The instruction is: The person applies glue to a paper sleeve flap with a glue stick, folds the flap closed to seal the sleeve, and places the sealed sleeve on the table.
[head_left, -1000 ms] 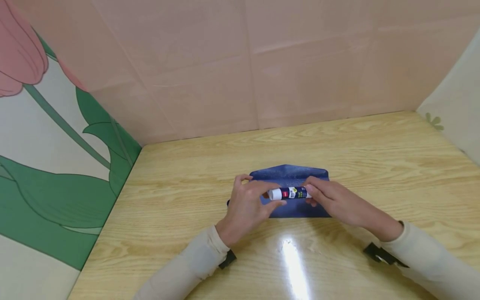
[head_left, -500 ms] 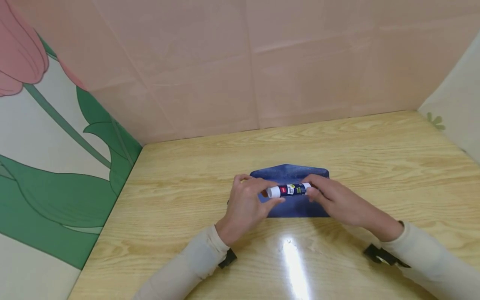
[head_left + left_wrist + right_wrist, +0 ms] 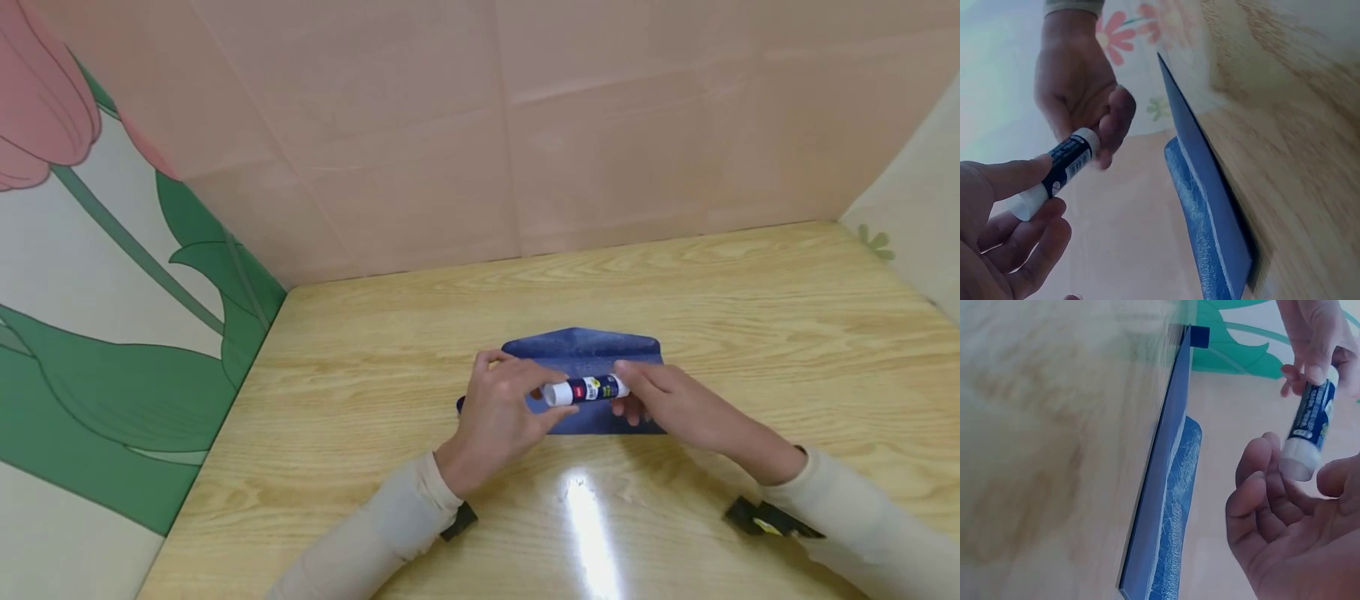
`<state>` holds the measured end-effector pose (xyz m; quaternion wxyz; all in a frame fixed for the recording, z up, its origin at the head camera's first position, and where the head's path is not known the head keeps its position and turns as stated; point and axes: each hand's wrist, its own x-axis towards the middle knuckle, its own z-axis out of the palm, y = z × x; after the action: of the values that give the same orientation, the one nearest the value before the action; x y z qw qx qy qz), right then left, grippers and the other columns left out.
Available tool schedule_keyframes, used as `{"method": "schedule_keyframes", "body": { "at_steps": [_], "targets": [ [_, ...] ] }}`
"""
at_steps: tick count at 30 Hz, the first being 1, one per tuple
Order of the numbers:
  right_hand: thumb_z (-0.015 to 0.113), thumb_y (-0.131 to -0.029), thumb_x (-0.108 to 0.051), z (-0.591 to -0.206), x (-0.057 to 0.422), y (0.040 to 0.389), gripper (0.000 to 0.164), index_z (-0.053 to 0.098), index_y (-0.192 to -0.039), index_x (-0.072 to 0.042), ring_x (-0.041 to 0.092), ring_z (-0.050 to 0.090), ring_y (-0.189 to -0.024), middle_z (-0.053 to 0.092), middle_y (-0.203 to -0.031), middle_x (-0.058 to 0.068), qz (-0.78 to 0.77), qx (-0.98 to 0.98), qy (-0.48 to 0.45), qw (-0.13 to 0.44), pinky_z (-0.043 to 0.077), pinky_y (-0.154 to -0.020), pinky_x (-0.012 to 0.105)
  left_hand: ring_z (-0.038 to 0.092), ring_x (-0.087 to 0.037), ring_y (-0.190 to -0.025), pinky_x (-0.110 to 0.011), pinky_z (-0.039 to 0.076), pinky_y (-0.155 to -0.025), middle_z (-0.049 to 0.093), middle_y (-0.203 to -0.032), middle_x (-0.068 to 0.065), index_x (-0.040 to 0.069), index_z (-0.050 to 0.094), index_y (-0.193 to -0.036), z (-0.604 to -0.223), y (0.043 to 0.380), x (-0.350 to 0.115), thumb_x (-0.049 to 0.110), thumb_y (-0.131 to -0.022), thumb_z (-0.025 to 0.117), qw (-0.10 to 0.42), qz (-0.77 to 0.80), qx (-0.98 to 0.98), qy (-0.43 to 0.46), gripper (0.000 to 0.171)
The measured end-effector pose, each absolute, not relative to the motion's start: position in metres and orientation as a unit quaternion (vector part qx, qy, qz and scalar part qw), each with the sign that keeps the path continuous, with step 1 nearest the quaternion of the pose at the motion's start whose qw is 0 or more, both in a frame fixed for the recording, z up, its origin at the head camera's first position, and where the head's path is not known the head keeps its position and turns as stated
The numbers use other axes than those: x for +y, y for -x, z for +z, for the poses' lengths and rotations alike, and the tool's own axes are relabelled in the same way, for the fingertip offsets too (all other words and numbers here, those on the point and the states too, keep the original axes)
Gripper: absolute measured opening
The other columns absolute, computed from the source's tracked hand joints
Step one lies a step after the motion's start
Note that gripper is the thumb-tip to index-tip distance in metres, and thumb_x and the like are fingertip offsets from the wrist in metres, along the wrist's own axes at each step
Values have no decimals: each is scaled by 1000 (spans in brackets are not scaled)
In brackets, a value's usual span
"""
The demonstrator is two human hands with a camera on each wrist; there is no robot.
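A glue stick (image 3: 592,389), white at both ends with a dark blue label, is held level between my two hands, above a dark blue envelope (image 3: 562,343). My left hand (image 3: 498,417) pinches its left end between thumb and fingers. At the other end, the right hand (image 3: 675,408) has its thumb on top and its fingers curled beneath; the right wrist view shows this grip as loose. The envelope lies on the table with its pointed flap on the far side. Whitish streaks mark the flap (image 3: 1179,506) in the right wrist view.
A small dark blue object (image 3: 460,405) lies at the envelope's left, mostly hidden by my left hand. The wood-grain table (image 3: 337,375) meets a pink covering (image 3: 420,150) at the back and a flower-patterned panel (image 3: 135,283) on the left.
The right hand has turned about the glue stick's end: its thumb has shifted to the top and its fingers show below. The glue stick has tilted slightly; the left hand keeps its hold.
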<state>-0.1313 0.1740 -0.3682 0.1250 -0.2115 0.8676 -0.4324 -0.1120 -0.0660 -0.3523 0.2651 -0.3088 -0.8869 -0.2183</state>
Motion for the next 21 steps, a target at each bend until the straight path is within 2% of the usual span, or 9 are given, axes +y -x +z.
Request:
{"method": "schedule_keyframes", "body": {
  "at_steps": [3, 6, 9, 11, 17, 21],
  "targets": [
    [30, -105, -31, -370, 174, 133, 30, 52, -120, -18, 20, 59, -77, 62, -89, 10, -447, 857, 230, 118, 46, -56, 29, 62, -2, -66, -34, 43, -86, 72, -78, 10, 20, 75, -92, -352, 112, -66, 38, -70, 83, 252, -214, -895, 298, 29],
    [35, -104, -25, -372, 173, 133, 28, 40, -131, -20, 19, 60, -88, 59, -100, 11, -451, 845, 264, 114, 49, -62, 30, 61, -3, -65, -34, 43, -84, 71, -77, 10, 19, 75, -90, -352, 113, -66, 37, -72, 82, 237, -229, -901, 282, 27],
    [38, -103, -18, -374, 174, 134, 29, 36, -132, -19, 16, 60, -91, 55, -107, 12, -451, 836, 294, 102, 52, -68, 29, 61, -5, -64, -34, 42, -82, 70, -75, 9, 18, 74, -89, -352, 114, -66, 37, -73, 81, 226, -249, -902, 271, 25],
    [40, -102, -15, -375, 174, 135, 28, 37, -130, -18, 16, 59, -87, 55, -111, 12, -447, 837, 302, 90, 53, -69, 29, 60, -5, -64, -33, 42, -81, 70, -75, 9, 18, 74, -89, -353, 115, -67, 37, -74, 81, 222, -251, -903, 269, 25],
    [41, -102, -15, -374, 175, 135, 22, 42, -123, -19, 18, 59, -82, 56, -107, 11, -438, 845, 296, 78, 53, -66, 29, 61, -6, -63, -33, 43, -80, 70, -74, 8, 17, 74, -88, -353, 115, -67, 38, -75, 80, 207, -256, -903, 275, 25],
    [38, -103, -19, -374, 175, 135, 20, 43, -123, -20, 18, 55, -77, 55, -94, 7, -421, 856, 286, 87, 49, -61, 26, 61, -5, -62, -30, 43, -76, 70, -73, 8, 17, 74, -87, -352, 116, -67, 39, -76, 79, 194, -265, -902, 279, 25]
  ]
}}
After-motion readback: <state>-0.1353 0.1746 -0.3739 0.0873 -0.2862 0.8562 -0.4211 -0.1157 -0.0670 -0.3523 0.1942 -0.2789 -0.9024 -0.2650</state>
